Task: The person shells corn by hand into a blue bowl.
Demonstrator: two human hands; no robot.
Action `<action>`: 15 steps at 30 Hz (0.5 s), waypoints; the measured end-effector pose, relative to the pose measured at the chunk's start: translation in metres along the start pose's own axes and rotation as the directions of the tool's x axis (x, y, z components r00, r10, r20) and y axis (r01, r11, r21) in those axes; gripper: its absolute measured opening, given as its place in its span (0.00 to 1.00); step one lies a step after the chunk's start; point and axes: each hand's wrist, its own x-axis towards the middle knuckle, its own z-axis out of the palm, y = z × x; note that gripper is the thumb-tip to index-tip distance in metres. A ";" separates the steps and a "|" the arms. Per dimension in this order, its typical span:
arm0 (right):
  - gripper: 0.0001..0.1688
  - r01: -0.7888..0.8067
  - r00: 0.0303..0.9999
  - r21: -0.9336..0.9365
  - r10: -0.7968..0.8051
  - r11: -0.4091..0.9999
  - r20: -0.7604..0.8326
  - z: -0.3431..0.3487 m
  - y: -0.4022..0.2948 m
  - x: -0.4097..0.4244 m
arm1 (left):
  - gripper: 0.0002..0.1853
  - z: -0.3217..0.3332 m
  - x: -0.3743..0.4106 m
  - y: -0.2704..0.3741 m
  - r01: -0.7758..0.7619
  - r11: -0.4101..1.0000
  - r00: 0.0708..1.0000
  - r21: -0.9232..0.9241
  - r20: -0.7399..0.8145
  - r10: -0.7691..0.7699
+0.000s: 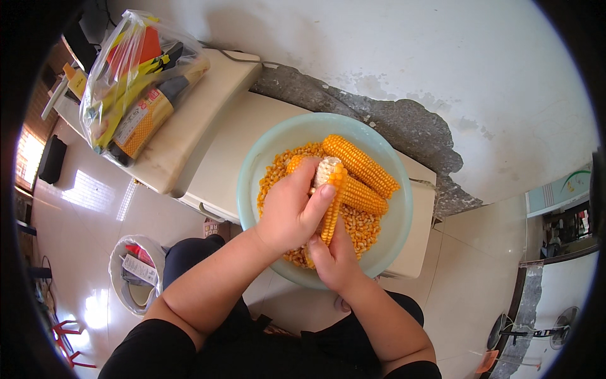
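Observation:
A partly stripped corn cob (334, 199) is held over a pale green plastic basin (251, 189), some yellow kernel rows left beside the bare whitish part. My left hand (296, 206) grips its upper part, the thumb pressed against the kernel rows. Lower down, my right hand (334, 256) closes around the same cob. Behind them a full corn cob (362, 166) leans on the basin's inner side, with another corn cob (364, 195) just below it. Loose corn kernels (363, 230) cover the basin's bottom. Part of the held cob is hidden by my fingers.
The basin rests on a cream cabinet (222, 156) against a peeling wall (402, 57). On the cabinet's raised left part stands a clear plastic bag (137, 90) with a bottle and other items. A lined waste bin (137, 275) is on the floor beside my left leg.

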 end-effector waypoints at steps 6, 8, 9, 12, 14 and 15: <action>0.22 -0.019 1.000 -0.032 0.019 0.999 -0.015 0.001 0.002 0.000 | 0.17 -0.004 0.000 0.001 0.057 0.996 0.998 0.062 0.031 -0.059; 0.22 -0.018 1.000 -0.045 0.017 0.999 -0.022 0.001 0.002 -0.001 | 0.17 -0.004 -0.001 0.001 0.061 0.997 0.998 0.043 0.016 -0.062; 0.22 -0.022 1.000 -0.055 0.021 0.998 -0.018 0.001 0.002 -0.001 | 0.17 -0.004 0.000 0.000 0.053 0.998 0.999 0.027 0.004 -0.053; 0.22 -0.048 0.999 -0.103 0.045 0.994 -0.028 0.002 -0.002 0.000 | 0.17 -0.003 0.001 -0.004 -0.013 0.999 1.000 0.035 -0.015 0.014; 0.22 -0.054 0.998 -0.120 0.051 0.991 -0.035 0.003 -0.003 0.001 | 0.17 -0.004 0.002 -0.005 -0.018 0.998 1.000 0.058 0.001 0.018; 0.22 -0.050 0.998 -0.119 0.046 0.992 -0.036 0.003 -0.003 0.001 | 0.17 -0.005 0.003 -0.004 0.005 0.997 1.000 0.071 0.019 -0.007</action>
